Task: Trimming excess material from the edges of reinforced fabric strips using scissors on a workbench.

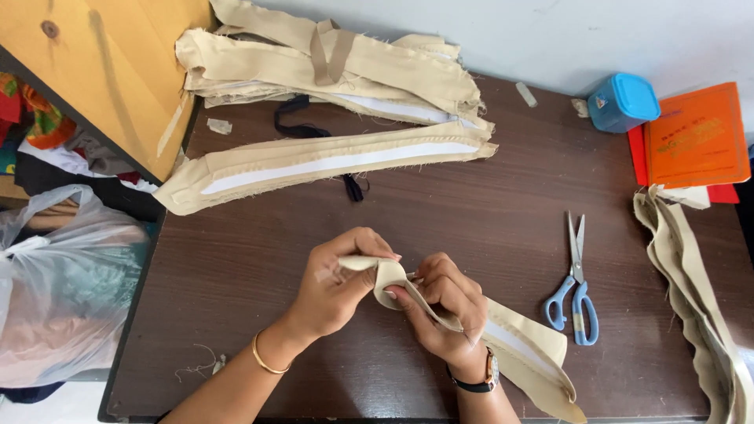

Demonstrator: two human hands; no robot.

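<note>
Both hands pinch a beige fabric strip (479, 330) above the dark desk (471, 220), left hand (338, 286) and right hand (444, 306) each in a closed grip on its folded end; blue scissors (576, 290) lie nearby.

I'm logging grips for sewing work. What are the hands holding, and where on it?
Both the left hand and right hand pinch one folded end of a beige fabric strip; the rest trails across the table.
</note>
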